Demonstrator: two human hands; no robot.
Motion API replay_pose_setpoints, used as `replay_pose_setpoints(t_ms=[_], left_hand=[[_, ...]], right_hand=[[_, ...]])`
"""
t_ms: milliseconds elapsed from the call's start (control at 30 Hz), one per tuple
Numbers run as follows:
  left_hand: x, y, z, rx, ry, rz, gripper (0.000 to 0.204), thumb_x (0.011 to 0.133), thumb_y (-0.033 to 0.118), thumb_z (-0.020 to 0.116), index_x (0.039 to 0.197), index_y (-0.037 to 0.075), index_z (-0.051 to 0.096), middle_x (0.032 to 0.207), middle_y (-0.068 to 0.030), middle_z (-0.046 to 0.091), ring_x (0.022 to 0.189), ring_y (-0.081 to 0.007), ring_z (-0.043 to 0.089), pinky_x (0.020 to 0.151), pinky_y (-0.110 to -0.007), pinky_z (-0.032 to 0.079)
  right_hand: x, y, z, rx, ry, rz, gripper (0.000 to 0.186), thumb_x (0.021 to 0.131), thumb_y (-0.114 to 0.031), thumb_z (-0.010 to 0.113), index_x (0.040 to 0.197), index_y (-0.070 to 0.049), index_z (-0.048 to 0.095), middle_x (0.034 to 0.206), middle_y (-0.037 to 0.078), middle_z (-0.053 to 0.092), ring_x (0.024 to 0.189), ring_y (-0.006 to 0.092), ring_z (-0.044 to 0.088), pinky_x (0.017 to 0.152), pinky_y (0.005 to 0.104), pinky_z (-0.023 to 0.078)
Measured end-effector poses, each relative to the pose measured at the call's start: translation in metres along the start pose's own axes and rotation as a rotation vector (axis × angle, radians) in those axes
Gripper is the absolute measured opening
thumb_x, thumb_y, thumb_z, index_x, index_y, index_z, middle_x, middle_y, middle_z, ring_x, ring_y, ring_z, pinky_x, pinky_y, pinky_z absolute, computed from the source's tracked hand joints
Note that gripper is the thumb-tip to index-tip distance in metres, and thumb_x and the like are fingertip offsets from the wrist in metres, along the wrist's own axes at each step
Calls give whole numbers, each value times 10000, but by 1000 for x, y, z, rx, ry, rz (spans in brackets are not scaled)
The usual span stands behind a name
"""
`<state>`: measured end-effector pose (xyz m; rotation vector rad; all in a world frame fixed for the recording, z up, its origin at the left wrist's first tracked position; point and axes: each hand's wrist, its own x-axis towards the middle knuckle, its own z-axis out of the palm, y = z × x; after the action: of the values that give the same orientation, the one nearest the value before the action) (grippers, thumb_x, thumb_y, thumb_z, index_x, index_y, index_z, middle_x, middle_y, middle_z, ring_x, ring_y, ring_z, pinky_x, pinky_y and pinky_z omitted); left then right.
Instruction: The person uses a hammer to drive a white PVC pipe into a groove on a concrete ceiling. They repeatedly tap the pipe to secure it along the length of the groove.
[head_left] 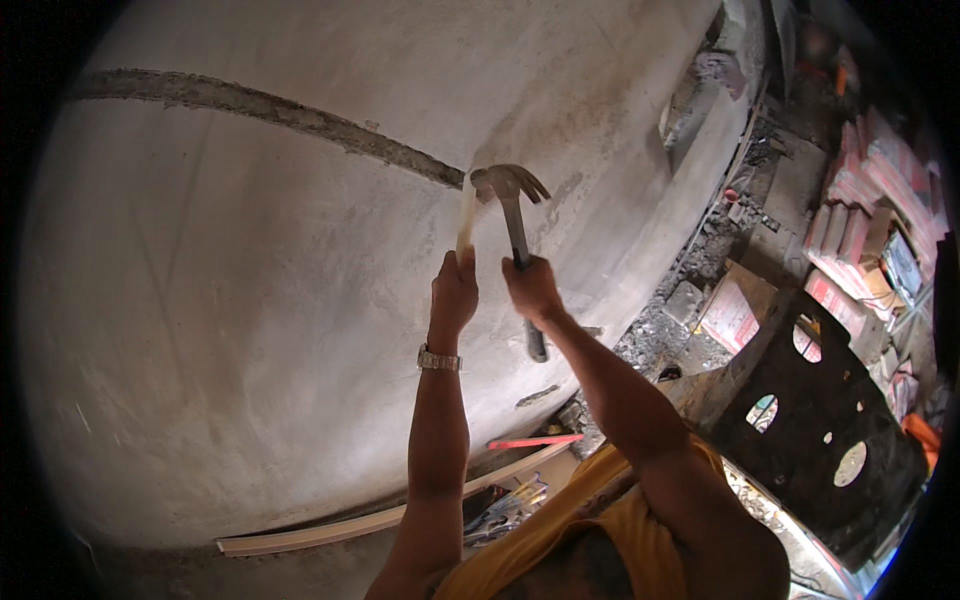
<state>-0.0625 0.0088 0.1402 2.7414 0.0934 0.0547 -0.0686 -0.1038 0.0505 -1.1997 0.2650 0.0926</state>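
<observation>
A plastered wall carries a rough cut groove, which runs down to the right. My left hand grips a pale, narrow chisel-like tool, held upright at the groove's right end. Its upper part is blurred. My right hand is closed round the dark handle of a claw hammer. The hammer's head overlaps the top of the pale tool in view; whether they touch I cannot tell. A metal watch is on my left wrist.
At right lie rubble, pink-and-white stacked packages and flattened cardboard. A large black panel with cut holes slants at lower right. Along the wall's foot lie a long pale strip and a red bar.
</observation>
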Motion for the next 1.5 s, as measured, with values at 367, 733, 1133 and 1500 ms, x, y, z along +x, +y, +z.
replay_pose_setpoints(t_ms=[367, 733, 1133, 1500], left_hand=[[3, -23, -2, 47, 16, 12, 458, 1010, 454, 390, 943, 16, 501, 776, -243, 584, 723, -469, 551, 609, -495, 418], [19, -37, 3, 342, 68, 213, 328, 967, 386, 512, 1008, 61, 487, 806, -244, 645, 781, -481, 610, 637, -564, 482], [-6, -20, 39, -58, 107, 138, 303, 1019, 311, 438, 884, 40, 457, 606, -217, 544, 549, -436, 550, 464, -510, 385], [-15, 7, 23, 21, 110, 37, 266, 1016, 304, 415, 940, 50, 426, 661, -273, 593, 642, -500, 579, 501, -581, 408]], right_hand=[[-19, -18, -7, -70, -2, -42, 376, 917, -274, 593, 682, 14, 536, 517, 119, 505, 480, 177, 516, 480, 386, 407], [-42, 30, -18, -106, -42, 59, 241, 870, -184, 558, 711, -3, 544, 613, 196, 582, 619, 386, 614, 550, 446, 460], [-57, -10, -63, 426, 44, 241, 280, 900, -181, 635, 722, -124, 426, 487, -39, 379, 330, 79, 346, 317, 274, 302], [-52, -66, -28, 635, 50, 60, 295, 932, -205, 601, 686, -110, 469, 512, -30, 445, 385, 81, 437, 362, 250, 344]])
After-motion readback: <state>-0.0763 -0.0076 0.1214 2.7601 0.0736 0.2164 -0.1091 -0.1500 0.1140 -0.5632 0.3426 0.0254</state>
